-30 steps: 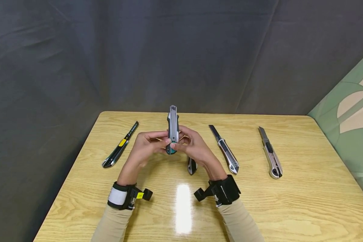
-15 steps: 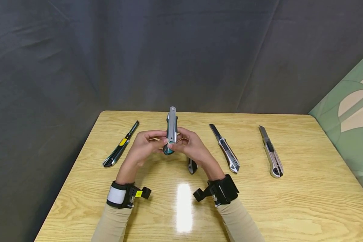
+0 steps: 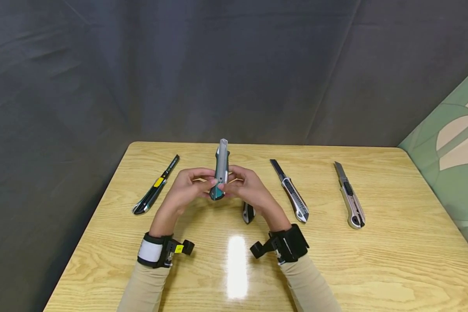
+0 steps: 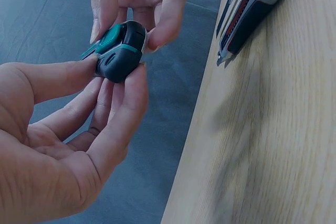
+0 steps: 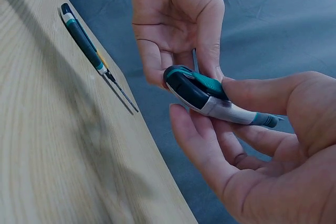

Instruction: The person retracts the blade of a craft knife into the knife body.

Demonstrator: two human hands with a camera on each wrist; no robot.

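Observation:
Both hands hold a utility knife point(image 3: 222, 158) up above the table, its long silver front pointing away. My left hand point(image 3: 185, 188) pinches the knife's rear end from the left, thumb on top. From the other side my right hand point(image 3: 251, 187) pinches it, its thumb at the teal piece point(image 5: 211, 83) on the back of the handle. In the left wrist view the rounded black end point(image 4: 126, 59) of the knife faces the camera. The right wrist view shows the black, white and teal body side-on. Fingertips hide part of the handle.
On the wooden table point(image 3: 374, 268) lie more utility knives: a black one with a yellow slider point(image 3: 154, 190) at left, a silver-black one point(image 3: 295, 197) and a silver one point(image 3: 350, 199) at right. Another knife point(image 3: 248, 213) is partly hidden by my right hand. A dark curtain point(image 3: 234, 69) hangs behind.
The knife has tilted slightly and its front end sits a little lower. More of the teal near its rear shows between the thumbs. The knives on the table stay put.

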